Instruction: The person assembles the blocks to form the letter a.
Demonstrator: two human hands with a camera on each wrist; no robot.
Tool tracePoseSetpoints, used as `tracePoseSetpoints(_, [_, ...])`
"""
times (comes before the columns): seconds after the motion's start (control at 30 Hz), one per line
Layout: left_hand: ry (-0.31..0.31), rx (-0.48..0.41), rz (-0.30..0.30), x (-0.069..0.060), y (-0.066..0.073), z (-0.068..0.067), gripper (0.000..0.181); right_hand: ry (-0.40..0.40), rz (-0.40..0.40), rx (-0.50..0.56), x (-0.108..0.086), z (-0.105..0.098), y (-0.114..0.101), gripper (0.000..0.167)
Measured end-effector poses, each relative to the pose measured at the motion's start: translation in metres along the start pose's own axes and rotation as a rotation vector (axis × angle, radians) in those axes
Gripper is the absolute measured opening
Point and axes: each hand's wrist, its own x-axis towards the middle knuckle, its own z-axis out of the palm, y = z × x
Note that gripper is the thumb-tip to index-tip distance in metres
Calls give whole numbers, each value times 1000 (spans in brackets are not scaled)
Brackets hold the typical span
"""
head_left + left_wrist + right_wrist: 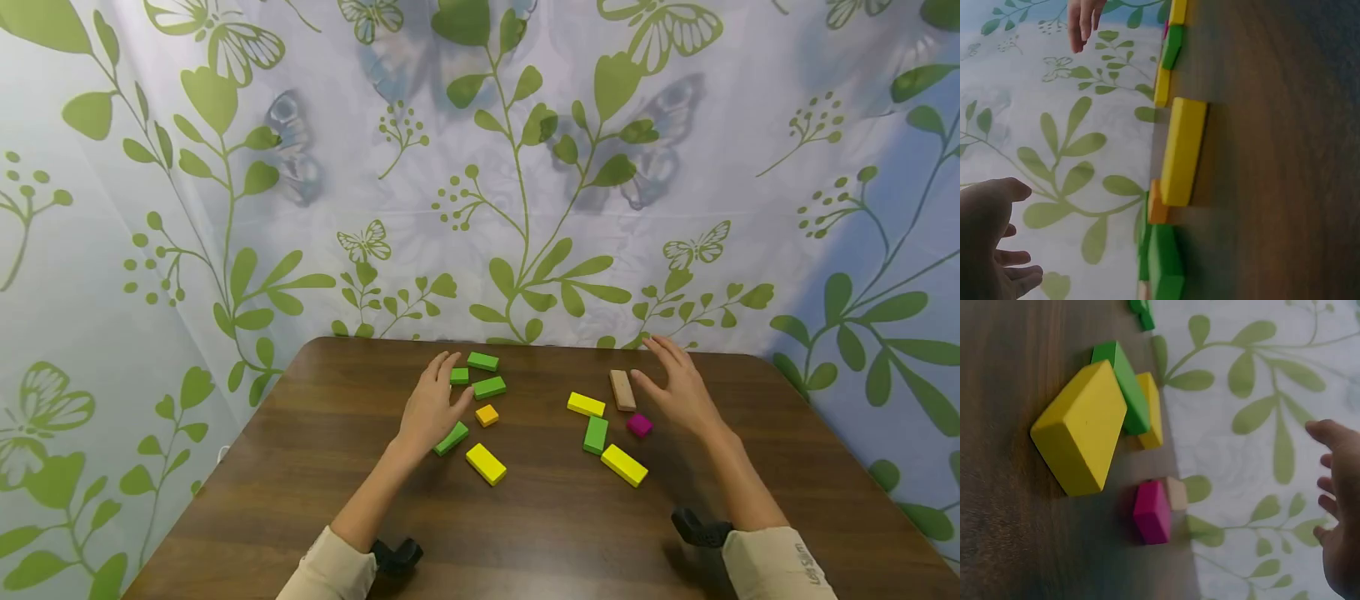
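My left hand (430, 408) hovers above the left group of wooden blocks, fingers extended and holding nothing. Around it lie several green blocks (490, 387), an orange block (487, 415) and a yellow block (486, 464); the hand partly hides some of the green ones. On the other side my right hand (681, 390) is raised, fingers loosely extended with nothing in them. Nearest to it are a plain wood block (622, 391) and a magenta block (640, 425). A green block (596, 435) and two yellow blocks, one in front (624, 465), lie to their left.
The blocks lie on a dark brown wooden table (540, 533). Behind it hangs a curtain (480, 250) with green leaves and butterflies, close to the table's far edge. Black straps (701, 529) sit at both wrists.
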Motion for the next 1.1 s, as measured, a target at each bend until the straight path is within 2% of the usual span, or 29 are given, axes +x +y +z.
tracePoseSetpoints(0.17, [31, -54, 10, -1, -2, 24, 52, -23, 64, 77, 7, 13, 17, 64])
tracePoseSetpoints(0.4, [-2, -95, -50, -1, -13, 50, 48, -120, 180, 129, 7, 32, 39, 72])
tracePoseSetpoints(0.7, [-70, -183, -127, -6, -26, 67, 49, -249, 264, 191, 6, 48, 63, 81])
tracePoseSetpoints(0.9, [-107, -179, -90, -10, -32, 74, 52, -355, 297, 247, 4, 54, 74, 87])
tracePoseSetpoints(1.1, [-160, -113, -67, -9, -35, 80, 57, -414, 294, 288, 2, 63, 85, 94])
